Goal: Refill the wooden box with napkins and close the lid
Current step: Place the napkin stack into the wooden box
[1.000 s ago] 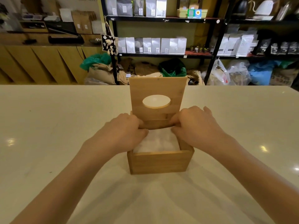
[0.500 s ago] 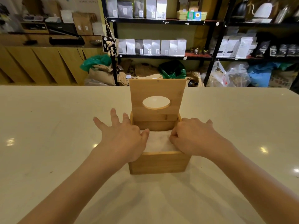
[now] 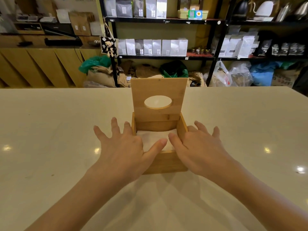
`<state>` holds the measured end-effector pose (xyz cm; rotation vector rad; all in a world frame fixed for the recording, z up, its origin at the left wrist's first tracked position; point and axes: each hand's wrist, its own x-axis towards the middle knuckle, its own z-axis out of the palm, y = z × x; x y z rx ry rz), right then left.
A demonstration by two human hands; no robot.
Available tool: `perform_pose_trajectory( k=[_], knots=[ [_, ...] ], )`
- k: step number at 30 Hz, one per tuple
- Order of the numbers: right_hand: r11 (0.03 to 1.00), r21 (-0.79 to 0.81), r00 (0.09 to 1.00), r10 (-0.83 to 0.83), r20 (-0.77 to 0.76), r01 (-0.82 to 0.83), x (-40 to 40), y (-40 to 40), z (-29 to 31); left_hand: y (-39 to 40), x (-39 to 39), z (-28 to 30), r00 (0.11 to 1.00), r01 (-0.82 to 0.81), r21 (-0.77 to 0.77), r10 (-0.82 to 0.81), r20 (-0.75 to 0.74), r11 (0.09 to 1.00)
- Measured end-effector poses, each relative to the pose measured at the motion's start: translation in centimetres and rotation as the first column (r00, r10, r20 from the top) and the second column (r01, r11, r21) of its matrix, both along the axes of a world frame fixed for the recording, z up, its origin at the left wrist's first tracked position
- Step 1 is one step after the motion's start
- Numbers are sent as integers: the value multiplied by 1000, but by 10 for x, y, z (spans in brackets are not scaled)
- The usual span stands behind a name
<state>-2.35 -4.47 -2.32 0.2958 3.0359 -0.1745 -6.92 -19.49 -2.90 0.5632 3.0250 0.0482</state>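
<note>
A wooden box (image 3: 165, 162) stands on the pale counter in the middle of the view. Its lid (image 3: 158, 90), with an oval hole, stands upright at the back. White napkins (image 3: 155, 139) lie inside the box. My left hand (image 3: 123, 147) is spread at the box's left side, fingers apart, thumb lying over the front of the napkins. My right hand (image 3: 198, 147) is spread at the right side, thumb over the napkins too. Neither hand grips anything.
The pale counter (image 3: 50, 130) stretches wide to both sides of the box. Behind it stand black shelves (image 3: 163, 20) with white and grey bags, sacks and plastic bags on the floor, and a wooden cabinet (image 3: 41, 67) at the left.
Both hands were curled over the napkins inside the box a second ago. They have since come out toward the box's sides and opened flat, with only the thumbs still over the napkins.
</note>
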Motion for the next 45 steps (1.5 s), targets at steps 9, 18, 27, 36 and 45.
perform_pose_trajectory(
  k=[9, 18, 27, 36, 45],
  knots=[
    [993, -115, 999, -40, -5, 39, 10, -4, 4, -5, 1, -1, 998, 39, 14, -40, 39, 999],
    [935, -341, 978, 24, -208, -95, 43, 6, 13, -12, 35, 14, 987, 120, 184, -97, -131, 976],
    [976, -89, 864, 134, -485, -201, 143, 17, -8, 8, 138, -1, 858, 261, 289, -84, -506, 921],
    [984, 90, 753, 174, -634, -152, 274, 17, -87, 16, 268, -82, 880, 257, 358, -64, -470, 898],
    [994, -85, 917, 36, -397, -75, 342, 27, -193, 14, 332, -186, 963, 225, 325, -160, -215, 919]
  ],
)
